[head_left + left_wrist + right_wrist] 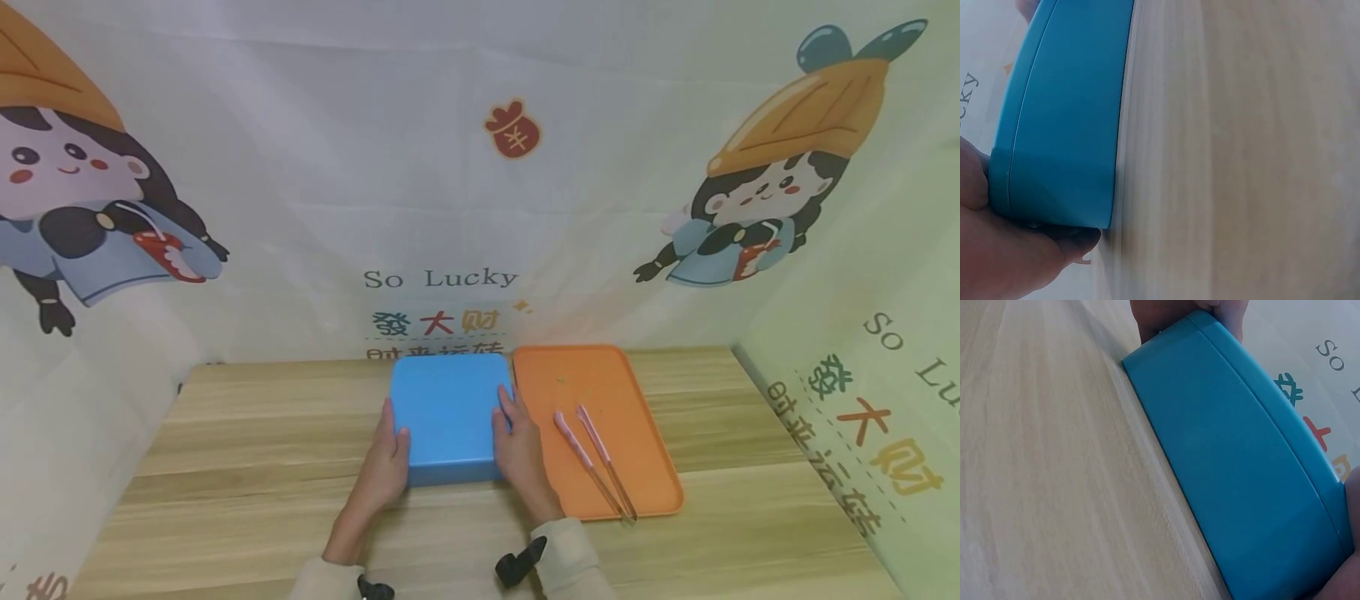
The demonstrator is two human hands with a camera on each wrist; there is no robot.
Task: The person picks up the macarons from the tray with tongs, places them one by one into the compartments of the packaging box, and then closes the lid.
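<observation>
Blue box (448,414): closed, flat, rounded corners, lid seam visible along its side wall in both wrist views. Sits on the wooden worktop (247,467), near the middle, its right edge just beside the orange tray (600,379).

Left hand (386,465): pressed to the box's left side, thumb over the top edge, fingers curled round the near left corner.

Right hand (519,450): holds the box's right side, fingers (508,407) laid along the top edge, between box and tray.

Orange tray: shallow, lies flat on the worktop to the right of the box. Carries a pair of pink-handled chopsticks (592,458), lying loose and angled toward the near rim, tips at or just over it.

Backdrop: printed cloth (480,167) with cartoon figures and lettering, on three sides.

Risk, as judged: the right hand works close against the tray, so a sideways shift of the box could knock the tray and roll the chopsticks off. An uneven grip at the two sides could tilt the box or part the lid.

Not determinable: the box's contents, any latch, its far side, and whether the base is fully resting on the worktop. Both wrist views show only part of each hand.
</observation>
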